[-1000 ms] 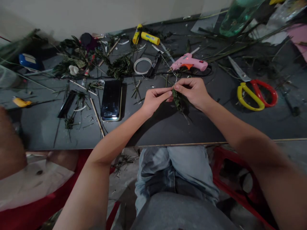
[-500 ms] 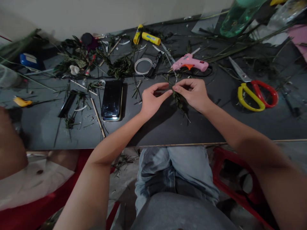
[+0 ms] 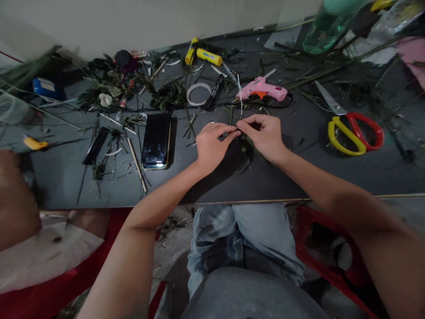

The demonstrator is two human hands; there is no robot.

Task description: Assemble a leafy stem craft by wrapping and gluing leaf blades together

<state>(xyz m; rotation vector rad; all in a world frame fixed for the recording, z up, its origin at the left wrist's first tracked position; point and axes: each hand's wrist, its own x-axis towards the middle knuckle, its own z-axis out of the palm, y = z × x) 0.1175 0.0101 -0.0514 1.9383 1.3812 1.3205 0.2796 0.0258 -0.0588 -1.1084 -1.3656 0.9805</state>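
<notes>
Over the desk, my right hand [image 3: 265,137] pinches a dark green leafy sprig [image 3: 245,149], whose leaves hang below the fingers. From the top of this pinch a thin white wire [image 3: 241,104] stands up. My left hand [image 3: 211,144] is closed too, thumb and forefinger pressed together against the right fingertips at the sprig's upper end. Whatever lies exactly between the left fingertips is hidden. Just behind the hands lies a pink glue gun [image 3: 264,90] with a small red light showing.
Red-and-yellow scissors [image 3: 344,116] lie to the right. Left of my hands are a phone [image 3: 155,138], a wooden stick [image 3: 136,164] and green scraps. Behind are a white ring [image 3: 189,99], yellow tubes [image 3: 209,56] and a green bottle [image 3: 320,35]. Another person's arm [image 3: 16,199] rests at the left.
My left thumb and forefinger have closed together and come up against the right fingertips. The white wire now stands more upright and shows longer. The view has shifted slightly.
</notes>
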